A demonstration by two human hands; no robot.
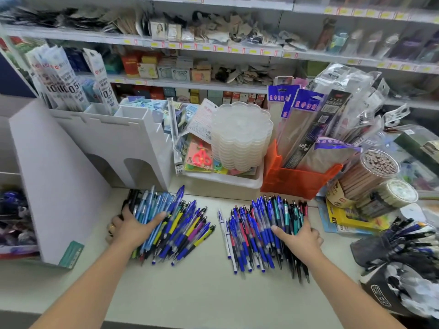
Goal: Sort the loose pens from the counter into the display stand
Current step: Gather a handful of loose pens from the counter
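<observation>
Two heaps of loose pens lie on the pale counter. The left heap [175, 229] is mostly blue, with yellow and purple barrels. The right heap [259, 231] holds blue, red and teal pens. My left hand [129, 227] rests on the left edge of the left heap, thumb stretched across the pens; its fingers are hidden behind the hand. My right hand [298, 237] lies on the right side of the right heap, thumb out to the left. The white stepped display stand [114, 141] rises behind the left heap, with refill packs in its upper slots.
A white tray [221, 181] with stacked clear palettes and scissors sits behind the pens. An orange bin [294, 179] of packaged brushes stands to the right. Pencil tubs [370, 184], a yellow box and a black pen holder [403, 257] crowd the right side. Shelves fill the back.
</observation>
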